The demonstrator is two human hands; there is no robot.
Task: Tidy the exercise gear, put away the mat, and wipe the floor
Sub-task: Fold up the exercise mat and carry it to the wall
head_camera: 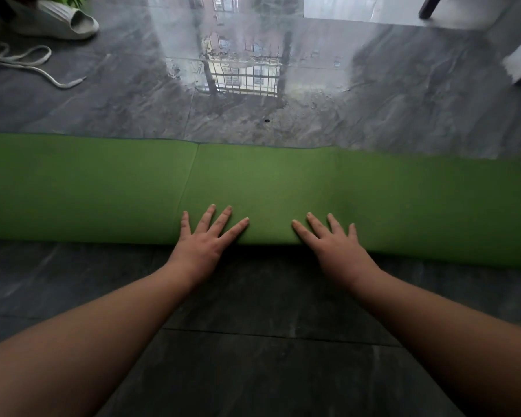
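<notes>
"Two hands on the mat, is that right?"

"Yes. The left hand point(206, 236) and the right hand point(331, 240) both lie flat on the green mat point(283, 182), palms down, fingers spread. Neither grasps anything; they press on its top near the front edge, close together near the middle of the view, with a gap of mat between them."

"Where is the mat?"

"It stretches across the whole view from left to right on the dark grey floor point(253, 341). Its near edge looks rounded and casts a shadow on the tiles, as a rolled part would, though I cannot tell how much of it is rolled. A faint crease runs across it just left of the left hand."

"And the arms?"

"Both forearms are bare and reach forward from the bottom corners, over bare tiles."

"What lies beyond the mat?"

"Glossy tiles that reflect a window with bars and a building. A small dark speck point(266, 119) sits on the floor just past the far edge of the mat. At the upper left there is a pale slipper point(73, 24), and just in front of it a white cord point(27, 63) lies in loose loops, well apart from the mat. At the top right a dark furniture leg point(430, 6) stands on a lighter patch of floor."
</notes>
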